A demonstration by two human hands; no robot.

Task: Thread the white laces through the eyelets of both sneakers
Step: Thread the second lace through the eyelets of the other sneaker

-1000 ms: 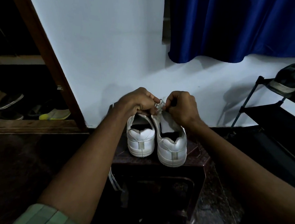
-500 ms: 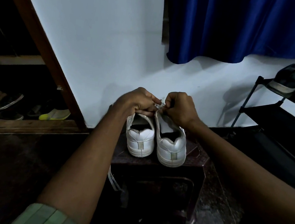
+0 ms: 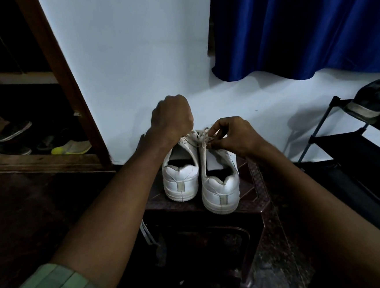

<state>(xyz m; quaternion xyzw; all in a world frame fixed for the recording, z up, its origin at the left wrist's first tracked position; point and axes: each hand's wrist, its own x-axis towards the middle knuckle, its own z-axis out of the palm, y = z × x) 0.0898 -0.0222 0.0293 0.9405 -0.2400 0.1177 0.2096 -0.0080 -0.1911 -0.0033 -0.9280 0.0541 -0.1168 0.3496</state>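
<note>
On stool [image 3: 252, 195]: two white sneakers [image 3: 220, 188] standing heels toward viewer.
Left hand [image 3: 173, 117]: fingers curling closed, gripping lace [image 3: 196, 134].
Right hand [image 3: 233, 134]: fingertips pinching lace.

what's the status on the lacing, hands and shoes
Left hand fisted over the left sneaker, grip hidden. Right hand pinching the white lace above the right sneaker. Nothing in the way.

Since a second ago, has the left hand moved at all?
Yes. The left hand has risen and drawn leftward, away from the right hand; it now sits higher against the white wall, above the left sneaker.
</note>
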